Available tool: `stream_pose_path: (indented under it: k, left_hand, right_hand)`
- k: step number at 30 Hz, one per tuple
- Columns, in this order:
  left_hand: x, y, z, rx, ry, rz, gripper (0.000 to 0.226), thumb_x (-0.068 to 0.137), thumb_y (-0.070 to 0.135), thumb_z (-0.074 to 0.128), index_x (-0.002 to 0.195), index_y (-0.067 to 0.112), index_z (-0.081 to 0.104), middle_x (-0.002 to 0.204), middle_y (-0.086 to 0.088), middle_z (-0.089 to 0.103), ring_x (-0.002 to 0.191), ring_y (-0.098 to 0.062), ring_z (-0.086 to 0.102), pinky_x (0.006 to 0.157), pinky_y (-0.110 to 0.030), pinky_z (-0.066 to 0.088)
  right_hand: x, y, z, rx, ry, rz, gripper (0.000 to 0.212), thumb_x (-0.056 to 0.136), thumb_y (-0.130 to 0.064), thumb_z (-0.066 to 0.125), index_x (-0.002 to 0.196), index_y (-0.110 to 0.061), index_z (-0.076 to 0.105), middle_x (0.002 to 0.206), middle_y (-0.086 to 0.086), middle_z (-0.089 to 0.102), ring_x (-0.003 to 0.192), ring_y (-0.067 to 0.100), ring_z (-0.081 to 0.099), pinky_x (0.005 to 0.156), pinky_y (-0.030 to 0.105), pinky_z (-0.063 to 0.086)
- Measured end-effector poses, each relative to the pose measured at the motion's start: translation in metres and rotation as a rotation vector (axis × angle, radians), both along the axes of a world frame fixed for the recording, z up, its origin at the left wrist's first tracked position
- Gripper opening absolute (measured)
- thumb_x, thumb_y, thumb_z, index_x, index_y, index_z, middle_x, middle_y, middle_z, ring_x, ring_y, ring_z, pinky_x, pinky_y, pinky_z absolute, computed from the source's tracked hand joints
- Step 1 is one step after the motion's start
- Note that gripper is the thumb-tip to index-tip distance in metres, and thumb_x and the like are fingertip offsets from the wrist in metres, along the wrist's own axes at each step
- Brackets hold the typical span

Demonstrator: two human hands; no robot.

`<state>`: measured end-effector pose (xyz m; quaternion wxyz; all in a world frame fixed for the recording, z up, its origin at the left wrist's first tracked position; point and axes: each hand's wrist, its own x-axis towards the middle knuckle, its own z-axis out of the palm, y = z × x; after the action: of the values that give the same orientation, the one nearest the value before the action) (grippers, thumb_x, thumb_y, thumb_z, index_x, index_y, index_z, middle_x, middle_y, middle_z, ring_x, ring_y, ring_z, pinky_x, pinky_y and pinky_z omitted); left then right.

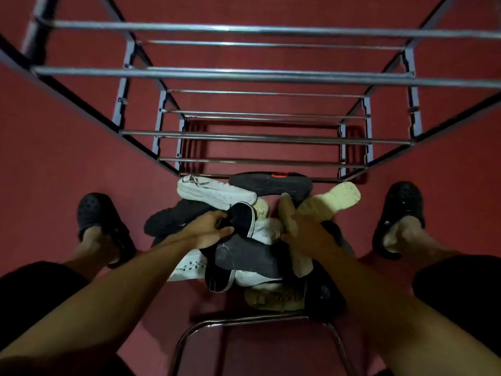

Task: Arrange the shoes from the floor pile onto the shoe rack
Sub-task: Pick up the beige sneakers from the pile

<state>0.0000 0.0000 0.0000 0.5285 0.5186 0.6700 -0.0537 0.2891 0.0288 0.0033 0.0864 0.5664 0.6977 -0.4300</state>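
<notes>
A red carpet floor point(54, 158) fills the view, and on it a tall metal shoe rack point(260, 77) is seen from above, its chrome bars stepping down toward the floor. No shoe is seen on any of its bars, so the task is judged to be at its start.

Directly in front of the rack's lowest bar, between the person's feet in black clogs point(401, 210), the pile of shoes point(244, 240) is heaped: black, white and cream shoes lie crossed over one another, some sole up. A curved metal chair frame point(244, 324) is seen below the pile, nearer the person.

Both arms are stretched down into the pile. The left hand point(210, 229) is closed on the heel opening of a black slip-on shoe point(241, 218) with a white sole edge; the shoe's long axis runs away from the hand, up and to the right, toward the rack. The right hand point(306, 232) is wrapped around a cream shoe point(288, 215) at its middle, and that shoe's long axis points roughly straight ahead at the rack. A second cream shoe point(333, 202) lies sole up just beside it to the right.

The rack is straight ahead of both hands, so the coming move is judged to be a lift up and forward. The left hand's shoe is partly overlapped by neighbouring shoes, which may shift.

A red mark point(279, 175) is seen on the sole of a black shoe point(271, 183) at the back of the pile, but it cannot be read; no other writing is legible.
</notes>
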Motion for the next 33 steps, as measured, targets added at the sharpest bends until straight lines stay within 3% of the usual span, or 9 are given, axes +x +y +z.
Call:
stream_pose_path:
  k: [4, 7, 11, 17, 20, 24, 27, 31, 33]
  left_hand:
    - [0.012, 0.004, -0.006, -0.004, -0.01, 0.109, 0.065, 0.09, 0.055, 0.063, 0.146, 0.026, 0.046, 0.146, 0.003, 0.051, 0.133, -0.018, 0.051, 0.113, -0.038, 0.041]
    - [0.021, 0.005, -0.017, -0.009, -0.026, 0.149, 0.063, 0.09, 0.054, 0.064, 0.145, 0.028, 0.047, 0.148, 0.001, 0.049, 0.135, -0.019, 0.048, 0.114, -0.039, 0.041]
    - [0.034, 0.007, -0.019, 0.014, -0.049, 0.143, 0.059, 0.091, 0.053, 0.065, 0.143, 0.03, 0.049, 0.146, 0.002, 0.05, 0.133, -0.017, 0.049, 0.112, -0.038, 0.042]
    - [0.056, 0.009, -0.01, -0.015, -0.239, 0.234, 0.052, 0.087, 0.052, 0.069, 0.131, 0.026, 0.057, 0.118, 0.005, 0.067, 0.114, -0.011, 0.062, 0.105, -0.034, 0.048]
    - [0.065, 0.012, 0.002, -0.033, -0.363, 0.297, 0.052, 0.076, 0.063, 0.069, 0.109, 0.024, 0.061, 0.088, 0.001, 0.07, 0.087, -0.013, 0.067, 0.102, -0.043, 0.05]
    - [0.076, 0.015, 0.026, -0.07, -0.44, 0.455, 0.054, 0.097, 0.053, 0.056, 0.105, 0.0, 0.063, 0.091, -0.017, 0.064, 0.087, -0.026, 0.057, 0.074, -0.037, 0.047]
    - [0.062, 0.013, 0.026, -0.189, -0.341, 0.541, 0.062, 0.087, 0.071, 0.056, 0.106, 0.013, 0.068, 0.1, -0.002, 0.073, 0.091, -0.021, 0.066, 0.074, -0.032, 0.051]
    - [0.04, 0.002, 0.013, -0.202, -0.303, 0.472, 0.038, 0.092, 0.05, 0.064, 0.076, 0.015, 0.061, 0.066, -0.003, 0.054, 0.063, -0.016, 0.049, 0.064, -0.03, 0.041]
    - [0.035, 0.0, 0.009, -0.168, -0.259, 0.415, 0.038, 0.093, 0.041, 0.067, 0.071, 0.01, 0.061, 0.063, -0.005, 0.052, 0.057, -0.014, 0.047, 0.063, -0.03, 0.04]
  right_hand:
    - [0.007, -0.01, -0.014, -0.14, -0.057, -0.033, 0.08, 0.09, -0.024, 0.067, 0.153, -0.011, 0.019, 0.146, 0.012, 0.043, 0.131, 0.03, 0.046, 0.1, 0.032, 0.038]
    - [0.008, -0.016, -0.024, -0.198, -0.079, -0.128, 0.088, 0.09, -0.025, 0.066, 0.156, -0.023, 0.009, 0.156, 0.009, 0.032, 0.137, 0.03, 0.039, 0.111, 0.039, 0.033]
    - [0.02, -0.02, -0.058, -0.197, -0.035, -0.284, 0.101, 0.069, -0.044, 0.066, 0.154, -0.032, 0.014, 0.149, 0.004, 0.042, 0.129, 0.025, 0.049, 0.1, 0.039, 0.046]
    - [0.008, -0.015, -0.016, -0.312, 0.165, -0.664, 0.049, 0.073, -0.021, 0.085, 0.113, -0.009, 0.059, 0.111, 0.004, 0.062, 0.109, 0.022, 0.06, 0.083, 0.031, 0.049]
    - [-0.008, -0.009, 0.007, -0.289, 0.282, -0.637, 0.043, 0.076, -0.021, 0.082, 0.114, -0.014, 0.062, 0.111, 0.007, 0.064, 0.104, 0.02, 0.061, 0.088, 0.034, 0.053]
    - [-0.042, -0.004, 0.04, -0.397, 0.491, -0.559, 0.021, 0.094, -0.026, 0.063, 0.108, -0.011, 0.068, 0.101, 0.007, 0.07, 0.096, 0.018, 0.064, 0.082, 0.026, 0.051]
    - [-0.059, -0.003, 0.053, -0.649, 0.599, -0.53, 0.031, 0.102, -0.032, 0.048, 0.121, -0.01, 0.059, 0.114, 0.006, 0.067, 0.106, 0.017, 0.063, 0.084, 0.027, 0.052]
    - [-0.057, -0.006, 0.05, -0.868, 0.559, -0.482, 0.054, 0.104, -0.042, 0.035, 0.143, -0.005, 0.042, 0.147, 0.027, 0.04, 0.139, 0.041, 0.036, 0.093, 0.032, 0.045]
    - [-0.048, -0.009, 0.042, -0.841, 0.526, -0.437, 0.053, 0.1, -0.051, 0.039, 0.138, -0.016, 0.051, 0.135, 0.009, 0.061, 0.125, 0.024, 0.057, 0.089, 0.031, 0.041]
